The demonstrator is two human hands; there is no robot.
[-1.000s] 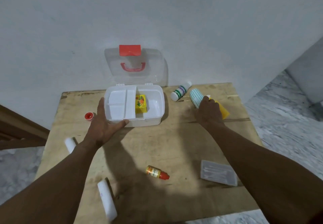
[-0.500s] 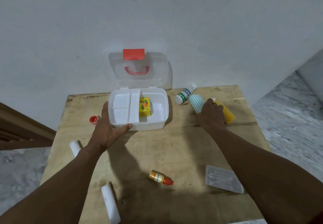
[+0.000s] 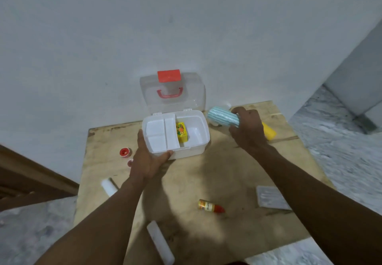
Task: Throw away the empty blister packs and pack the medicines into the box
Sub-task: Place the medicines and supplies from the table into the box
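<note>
- White medicine box [image 3: 192, 149] sits open on the wooden table [image 3: 206, 173], at the wall end; it is the landmark for these notes.
- Clear lid [image 3: 186, 97] stands upright behind the box, against the wall, with a red latch [image 3: 169, 76] on top and a red handle [image 3: 170, 93] below it.
- Inside the box: a white divided tray [image 3: 161, 132] fills the left part; its 3 visible sections look bare.
- Right of the tray, in the deep compartment: 1 small yellow carton [image 3: 182, 131] with a fruit print, standing against the tray wall. Rest of that compartment shows white floor.
- Left hand [image 3: 147, 161] grips the box's front-left corner, thumb along the front wall, fingers up the left side.
- Right hand [image 3: 249, 129] is closed around a pale blue striped roll [image 3: 222, 117], held in the air just right of the box's back-right corner, roll tipped toward the box.
- Yellow tube [image 3: 268, 133] lies right of the box, partly hidden behind the right hand.
- Small red cap [image 3: 124, 152] lies left of the box.
- In front of the box, well apart: small bottle with red cap [image 3: 210, 206] on its side; clear flat pack [image 3: 270, 197] to front-right, contents too blurred to tell.
- 2 white cylinders: 1 [image 3: 109, 186] front-left of the box, 1 [image 3: 160, 242] at the near table edge.
</note>
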